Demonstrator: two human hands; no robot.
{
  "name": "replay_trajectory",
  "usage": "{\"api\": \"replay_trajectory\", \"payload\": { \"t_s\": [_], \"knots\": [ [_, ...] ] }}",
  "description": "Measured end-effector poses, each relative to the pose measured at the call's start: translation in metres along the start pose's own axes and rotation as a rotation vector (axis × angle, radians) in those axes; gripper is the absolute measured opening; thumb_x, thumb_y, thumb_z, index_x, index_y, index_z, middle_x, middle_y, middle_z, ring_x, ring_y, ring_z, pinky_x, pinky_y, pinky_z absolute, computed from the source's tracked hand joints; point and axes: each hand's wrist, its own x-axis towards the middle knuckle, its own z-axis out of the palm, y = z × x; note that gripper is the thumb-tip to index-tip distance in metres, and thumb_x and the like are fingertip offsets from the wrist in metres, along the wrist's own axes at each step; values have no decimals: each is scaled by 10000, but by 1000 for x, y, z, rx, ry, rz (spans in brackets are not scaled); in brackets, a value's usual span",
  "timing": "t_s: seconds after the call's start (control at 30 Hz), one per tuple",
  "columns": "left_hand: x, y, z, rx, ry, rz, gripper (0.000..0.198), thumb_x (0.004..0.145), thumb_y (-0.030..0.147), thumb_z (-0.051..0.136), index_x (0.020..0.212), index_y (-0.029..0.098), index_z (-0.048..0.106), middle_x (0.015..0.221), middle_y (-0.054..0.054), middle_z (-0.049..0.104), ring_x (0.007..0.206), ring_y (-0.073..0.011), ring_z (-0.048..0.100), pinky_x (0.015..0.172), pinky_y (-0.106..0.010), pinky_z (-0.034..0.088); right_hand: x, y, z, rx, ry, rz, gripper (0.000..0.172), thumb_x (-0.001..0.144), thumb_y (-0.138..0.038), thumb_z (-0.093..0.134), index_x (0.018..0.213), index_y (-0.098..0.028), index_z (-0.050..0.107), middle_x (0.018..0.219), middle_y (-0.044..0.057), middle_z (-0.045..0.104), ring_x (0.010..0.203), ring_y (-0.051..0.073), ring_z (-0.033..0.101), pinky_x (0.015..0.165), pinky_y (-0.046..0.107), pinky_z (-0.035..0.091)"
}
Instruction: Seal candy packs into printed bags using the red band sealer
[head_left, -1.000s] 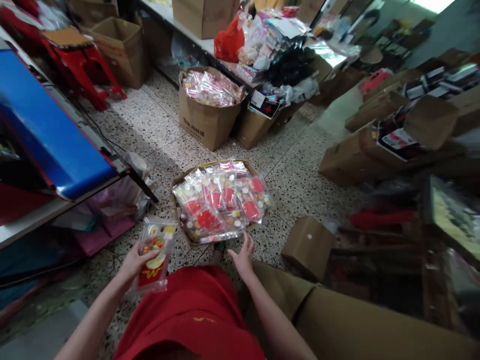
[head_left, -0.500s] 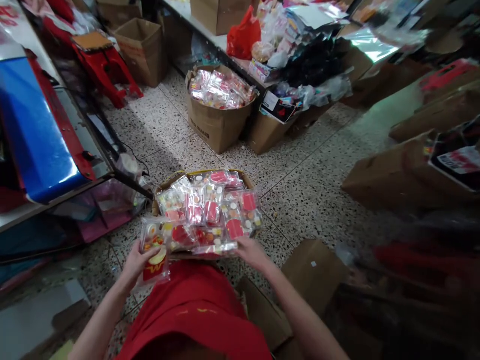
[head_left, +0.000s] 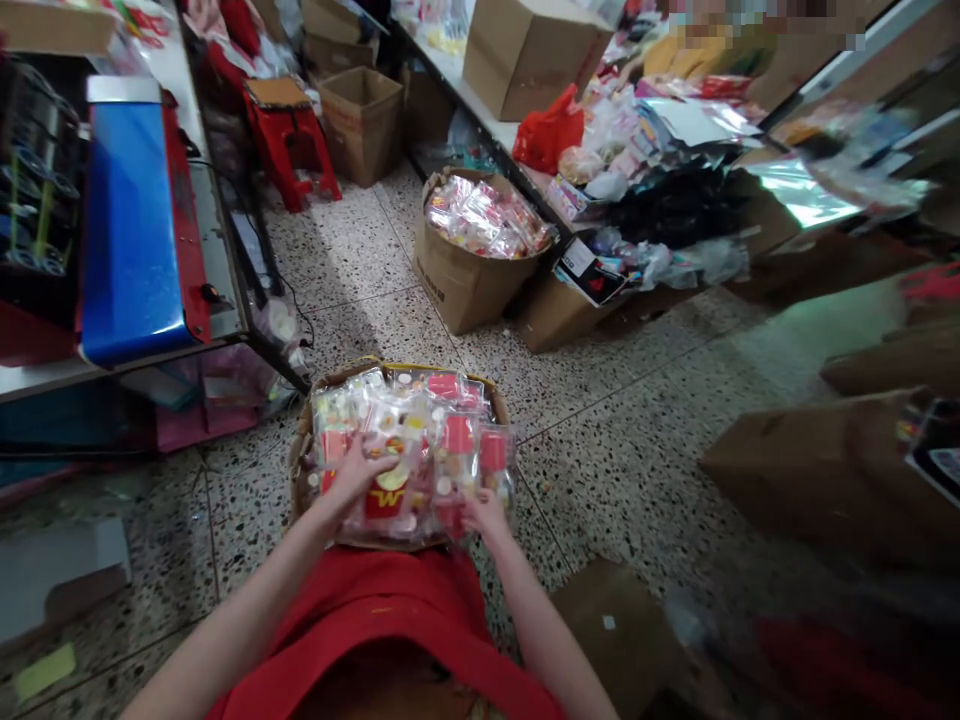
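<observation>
A cardboard box [head_left: 303, 462] full of clear toy packets [head_left: 450, 440] sits on the floor right in front of my red-clad lap. My left hand [head_left: 352, 475] grips one packet with a red and yellow card [head_left: 390, 495] and holds it over the pile in the box. My right hand [head_left: 484, 512] rests on the near right side of the pile, fingers curled on the packets there.
A blue and red machine [head_left: 131, 220] stands on a bench at left. A second box of packets [head_left: 472, 255] sits farther back beside a cluttered low shelf [head_left: 660, 130]. Cardboard boxes [head_left: 810, 480] lie at right, a small one [head_left: 615, 640] near my right knee.
My left hand has carried the packet from beside my lap rightward onto the pile. The right hand has moved onto the pile's near edge. The view has swung toward the left.
</observation>
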Motion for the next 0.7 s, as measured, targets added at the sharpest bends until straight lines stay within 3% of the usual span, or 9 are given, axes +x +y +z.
{"api": "replay_trajectory", "payload": {
  "t_s": [0.07, 0.17, 0.23, 0.33, 0.43, 0.57, 0.63, 0.7],
  "knots": [
    [16, -3, 46, 254, 79, 85, 772, 726, 303, 746, 1395, 120, 408, 1229, -182, 641, 1072, -279, 643, 943, -427, 508, 14, 1, -5, -177, 12, -87, 526, 569, -515, 777, 917, -158, 610, 1034, 191, 631, 1059, 397, 589, 882, 562, 493],
    [31, -12, 99, 697, 268, 221, 683, 823, 236, 624, 1461, 175, 389, 1444, -176, 479, 1349, -332, 422, 1118, -535, 311, 45, -5, -29, -700, -16, -484, 695, 671, -373, 790, 1305, -223, 550, 1469, 171, 363, 1378, 390, 291, 1120, 561, 252],
    [29, -19, 125, 915, 349, 248, 577, 877, 303, 569, 1439, 262, 447, 1528, -124, 383, 1435, -360, 269, 1152, -608, 173, 70, -11, -42, -1052, -122, -762, 816, 724, -425, 781, 1443, -309, 412, 1575, 121, 180, 1444, 389, 111, 1140, 614, 113],
    [10, -28, 146, 1053, 414, 267, 586, 878, 477, 554, 1426, 286, 469, 1578, -101, 290, 1468, -373, 166, 1156, -640, 73, 105, -19, -51, -1286, -300, -937, 906, 747, -609, 721, 1500, -356, 287, 1606, 112, 51, 1449, 416, -36, 1069, 726, 4],
    [-22, -39, 143, 1030, 560, 257, 698, 870, 526, 542, 1475, 217, 386, 1576, -142, 279, 1482, -334, 138, 1181, -592, 82, 124, -22, -53, -1316, -335, -1022, 973, 743, -695, 670, 1524, -302, 244, 1604, 138, 15, 1441, 433, -65, 1069, 726, 30],
    [-54, -62, 112, 821, 996, 13, 924, 821, 591, 577, 1520, 98, 228, 1591, -220, 167, 1494, -328, 62, 1188, -556, 137, 126, -26, -48, -1222, -346, -1192, 930, 756, -717, 632, 1503, -251, 332, 1605, 135, 6, 1427, 467, -81, 1102, 687, 27],
    [-48, -78, 98, 671, 1046, -156, 978, 791, 628, 590, 1533, 127, 196, 1607, -213, 89, 1489, -361, 43, 1169, -591, 155, 124, -26, -36, -1199, -462, -1296, 890, 752, -726, 625, 1492, -317, 346, 1609, 97, 26, 1420, 482, -85, 1088, 708, -1],
    [-29, -96, 94, 562, 952, -265, 930, 804, 618, 574, 1533, 160, 223, 1609, -202, 101, 1485, -380, 56, 1158, -606, 160, 123, -27, -17, -1220, -604, -1369, 866, 763, -733, 608, 1496, -401, 286, 1611, 61, 44, 1417, 487, -88, 1048, 751, -43]
  ]
}}
